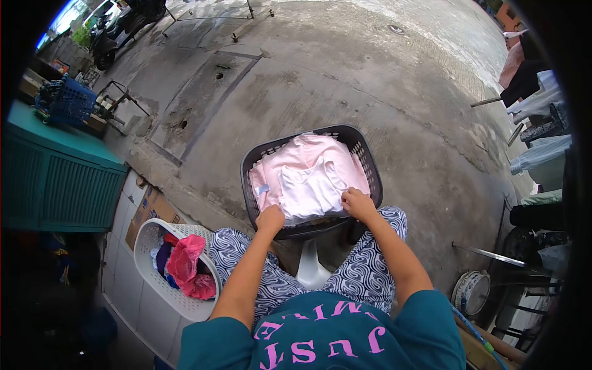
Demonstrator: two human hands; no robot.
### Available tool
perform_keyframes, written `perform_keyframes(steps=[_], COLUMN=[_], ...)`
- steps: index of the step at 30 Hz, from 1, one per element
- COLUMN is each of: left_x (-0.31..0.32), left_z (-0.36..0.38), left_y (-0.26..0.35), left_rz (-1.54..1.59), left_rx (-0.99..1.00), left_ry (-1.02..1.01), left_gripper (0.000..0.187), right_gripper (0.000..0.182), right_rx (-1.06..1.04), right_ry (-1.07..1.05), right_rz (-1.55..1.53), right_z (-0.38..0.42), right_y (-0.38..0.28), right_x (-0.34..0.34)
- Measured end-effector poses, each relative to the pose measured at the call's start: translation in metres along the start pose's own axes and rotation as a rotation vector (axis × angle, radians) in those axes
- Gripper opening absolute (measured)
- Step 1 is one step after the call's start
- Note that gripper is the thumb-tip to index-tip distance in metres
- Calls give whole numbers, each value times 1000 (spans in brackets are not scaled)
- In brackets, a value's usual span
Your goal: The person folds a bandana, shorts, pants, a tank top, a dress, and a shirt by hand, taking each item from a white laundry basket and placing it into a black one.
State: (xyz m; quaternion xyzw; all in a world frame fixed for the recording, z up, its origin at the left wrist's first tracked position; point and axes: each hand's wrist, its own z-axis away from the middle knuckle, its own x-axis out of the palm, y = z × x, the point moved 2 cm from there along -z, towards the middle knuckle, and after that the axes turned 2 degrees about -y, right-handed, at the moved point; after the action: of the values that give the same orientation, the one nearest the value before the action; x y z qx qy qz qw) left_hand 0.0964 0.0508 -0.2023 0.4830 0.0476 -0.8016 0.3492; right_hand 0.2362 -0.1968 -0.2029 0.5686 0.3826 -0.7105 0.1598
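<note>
A white sleeveless top (311, 188) lies spread flat on pink folded cloth (314, 149) inside a dark grey laundry basket (248, 161) in front of my knees. My left hand (270, 220) is closed at the top's lower left edge, by the basket's near left side. At the top's right edge, my right hand (357, 203) is closed, its fingers pinching the white fabric. The fingertips of my left hand are partly hidden. A small pale blue patch shows on the pink cloth at the left.
Beside my left leg stands a white basket (143, 243) with pink, red and dark clothes (185, 253). A teal louvred cabinet (61, 172) is at the left. Hanging clothes (539, 105) and a paint-stained bucket (472, 292) are at the right. A motorbike (117, 31) stands far left.
</note>
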Motion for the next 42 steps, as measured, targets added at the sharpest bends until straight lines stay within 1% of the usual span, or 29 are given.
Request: perform_keyframes(steps=[1,2,3,5,7,9,10,11,13,14,16,17,18,20,22,23,25,26,28,29,31,32,33,35,36,38,40,41,42], left_x=[1,5,12,29,36,40,40,41,25,27,36,46,53,38,20,19,-24,-34,-44,-47,-54,-54,-61,-75,-78,-78,-67,-50,-36], left_z=[-3,-8,-8,-4,-4,-3,2,4,11,11,14,16,19,30,44,46,76,87,111,120,135,136,140,150,151,147,133,120,105], left_y=[-2,-7,-12,-23,-23,-22,-20,-20,-15,-15,-8,-9,-11,-5,-5,-12,-23,-32,-53,-64,-84,-93,-97,-113,-123,-151,-192,-228,-258], left_rz=[55,48,54,-98,-161,-72,-35,-31,272,273,322,232,153,132,223,264,179,179,-133,-129,99,121,126,426,432,463,457,257,60], left_rx=[-95,-92,-106,8,-29,-66,-64,-69,24,17,473,384,323,220,264,347,346,323,63,46,39,16,10,-160,-161,-261,-295,-341,-373], left_ry=[-111,-218,-231,-317,-308,-189,56,54,272,278,184,-40,-75,-85,22,193,287,309,475,486,641,783,790,566,572,454,554,638,718], left_gripper=[33,39,39,35,37,36,23,23,23,23,29,31,37,42,41,38,33,33,29,29,26,22,22,20,20,22,21,20,19], right_gripper=[20,24,24,27,30,31,29,29,27,27,22,24,26,36,33,30,26,25,23,23,22,22,22,22,24,25,25,25,25], right_rx=[-19,69,64,116,123,234,268,264,153,143,-82,-54,-41,12,46,26,7,-12,-28,-30,-25,2,-7,37,55,66,51,54,105], right_ry=[-112,-273,-292,-451,-461,-342,-299,-304,-8,-8,57,-9,-83,-188,-140,-96,-50,-9,45,63,95,131,131,189,216,295,407,411,379], right_rz=[-106,-51,-55,109,98,-4,50,53,-63,-64,-135,-148,-161,6,-49,-77,-144,-134,-152,-163,-169,-176,-172,-205,-198,-199,-184,-177,-302], right_z=[1,1,0,1,4,7,5,4,0,0,-1,2,10,19,19,21,22,23,25,25,26,26,26,25,26,28,30,33,37], right_y=[-1,0,1,6,4,5,-1,-10,-24,-28,-46,-49,-46,-51,-53,-52,-50,-51,-51,-49,-46,-44,-45,-45,-47,-51,-54,-60,-68], right_x=[10,21,29,45,47,40,30,21,5,4,9,22,40,50,49,49,47,45,46,49,53,55,55,50,47,40,31,26,17])
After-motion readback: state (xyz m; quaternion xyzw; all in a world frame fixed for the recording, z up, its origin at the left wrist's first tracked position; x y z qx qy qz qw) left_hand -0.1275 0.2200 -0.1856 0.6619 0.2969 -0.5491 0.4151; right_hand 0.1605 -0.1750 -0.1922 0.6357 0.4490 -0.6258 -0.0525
